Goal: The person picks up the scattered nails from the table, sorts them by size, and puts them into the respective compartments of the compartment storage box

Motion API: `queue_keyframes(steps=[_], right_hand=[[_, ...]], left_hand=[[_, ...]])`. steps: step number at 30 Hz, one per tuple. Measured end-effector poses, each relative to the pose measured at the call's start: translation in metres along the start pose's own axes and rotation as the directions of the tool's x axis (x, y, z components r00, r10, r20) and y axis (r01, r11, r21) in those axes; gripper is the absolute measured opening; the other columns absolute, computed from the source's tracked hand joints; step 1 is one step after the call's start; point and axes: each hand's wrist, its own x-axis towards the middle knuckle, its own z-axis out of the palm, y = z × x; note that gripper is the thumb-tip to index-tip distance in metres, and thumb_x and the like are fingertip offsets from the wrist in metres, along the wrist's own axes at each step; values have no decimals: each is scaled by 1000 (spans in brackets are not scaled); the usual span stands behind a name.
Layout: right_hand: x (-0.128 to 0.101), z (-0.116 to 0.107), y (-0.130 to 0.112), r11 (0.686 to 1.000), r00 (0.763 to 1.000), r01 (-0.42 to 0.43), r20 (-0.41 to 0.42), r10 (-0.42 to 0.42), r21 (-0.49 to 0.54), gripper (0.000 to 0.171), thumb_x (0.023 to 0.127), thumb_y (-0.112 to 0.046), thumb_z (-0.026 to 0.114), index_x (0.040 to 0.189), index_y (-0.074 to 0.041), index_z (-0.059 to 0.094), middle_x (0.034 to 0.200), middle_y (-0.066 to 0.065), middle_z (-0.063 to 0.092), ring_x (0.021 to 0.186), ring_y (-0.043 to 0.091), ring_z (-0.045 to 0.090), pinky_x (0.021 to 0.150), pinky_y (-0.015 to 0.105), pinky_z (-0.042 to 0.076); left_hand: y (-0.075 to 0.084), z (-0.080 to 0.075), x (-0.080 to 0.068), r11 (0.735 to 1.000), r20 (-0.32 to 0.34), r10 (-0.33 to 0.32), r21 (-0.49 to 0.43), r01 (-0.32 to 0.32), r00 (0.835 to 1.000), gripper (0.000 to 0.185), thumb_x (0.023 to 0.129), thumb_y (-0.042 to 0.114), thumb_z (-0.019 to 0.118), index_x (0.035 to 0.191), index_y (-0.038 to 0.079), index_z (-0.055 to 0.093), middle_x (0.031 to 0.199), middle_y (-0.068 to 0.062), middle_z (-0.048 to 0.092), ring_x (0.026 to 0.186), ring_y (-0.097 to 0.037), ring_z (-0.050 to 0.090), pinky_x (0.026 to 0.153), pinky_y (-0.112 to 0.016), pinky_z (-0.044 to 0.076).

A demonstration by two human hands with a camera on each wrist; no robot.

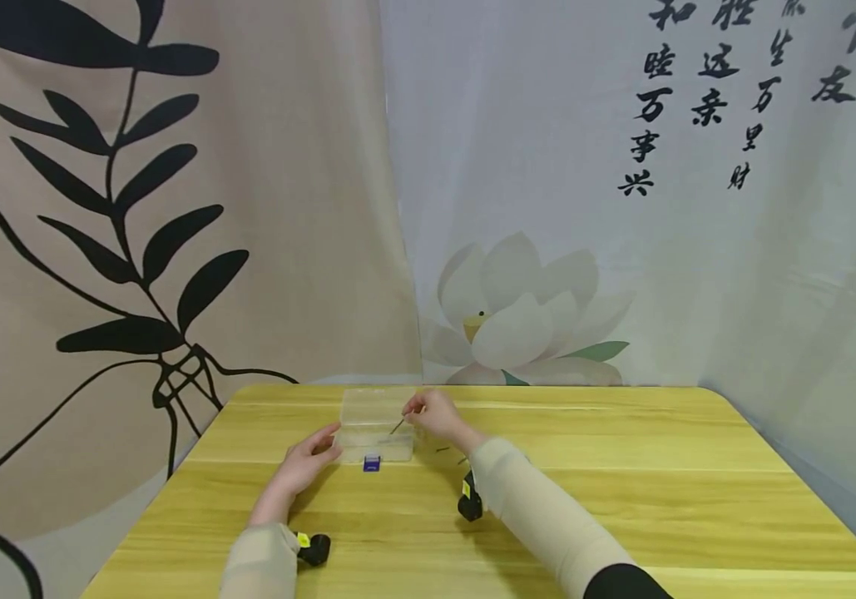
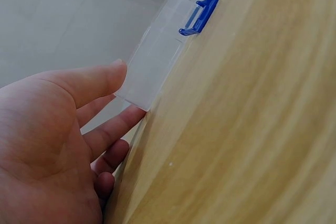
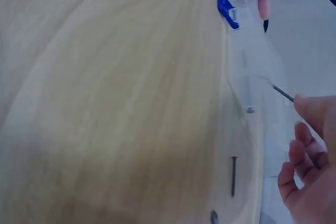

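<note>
One thin dark metal nail (image 1: pixel 397 427) pinched in my right hand (image 1: pixel 435 413), long axis tilted, tip down-left into clear plastic box (image 1: pixel 377 436); left hand (image 1: pixel 311 455) relaxed, fingers touching box corner.

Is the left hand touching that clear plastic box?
Touching. The left wrist view shows the left hand with thumb and fingertips against the corner of the clear box.

We see a clear, colourless plastic box (image 1: pixel 377 426) with a bright blue latch (image 1: pixel 372 464) on a worktop (image 1: pixel 622 466) of pale yellow wood with light grain stripes. Dark grey nails (image 3: pixel 233 176) lie on it. Our sleeves (image 1: pixel 540 512) are cream. One backdrop cloth (image 1: pixel 173 208) is beige with black leaf sprays; the other cloth (image 1: pixel 622 249) is pale grey with a white lotus, a green leaf and black calligraphy.
</note>
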Motion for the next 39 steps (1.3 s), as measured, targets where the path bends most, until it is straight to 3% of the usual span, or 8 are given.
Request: queue_keyframes(steps=[9,19,25,31,35,39], right_hand=[[-3,3,-1,997,999,34,17,-32,-70,9,86,-3,67,91,-4,75,86,3,61,80,13,52,73,30,44],[-23,-22,15,1000,999,26,43,-27,10,14,90,-7,64,98,-5,75,97,3,64,87,15,54,75,31,46],[-43,-54,23,990,994,-70,87,59,120,23,96,-15,60,110,0,71,105,4,65,82,19,54,69,32,47],[-67,-86,38,957,984,-172,96,153,233,30,98,-19,58,117,3,67,111,8,64,101,38,55,84,50,46],[-85,-98,54,942,976,-213,104,192,260,31,99,-21,58,118,2,66,116,9,63,104,35,56,87,52,45],[-105,-104,67,929,966,-247,138,217,274,31,99,-22,58,119,0,67,119,11,63,105,28,58,88,46,48]], left_hand=[[-1,0,0,1000,-8,-6,-11,6,1000,52,99,20,57,148,8,41,141,-28,44,131,-44,39,105,-56,32],[0,4,1,1000,15,-5,-22,5,1000,53,99,21,57,148,9,41,142,-28,44,131,-43,40,105,-56,33],[-4,-2,1,1000,15,-7,-3,7,1000,54,99,23,58,148,9,41,140,-27,45,128,-42,42,103,-56,35],[-2,-5,-2,1000,31,-21,2,21,999,55,100,24,56,149,8,38,142,-27,43,131,-43,39,105,-58,31],[0,-4,-2,1000,41,-21,-5,21,999,55,100,24,55,149,7,38,142,-28,42,131,-44,38,106,-58,30],[2,-3,-1,1000,48,-22,-8,22,999,55,100,24,55,149,7,37,142,-28,42,131,-43,38,106,-58,30]])
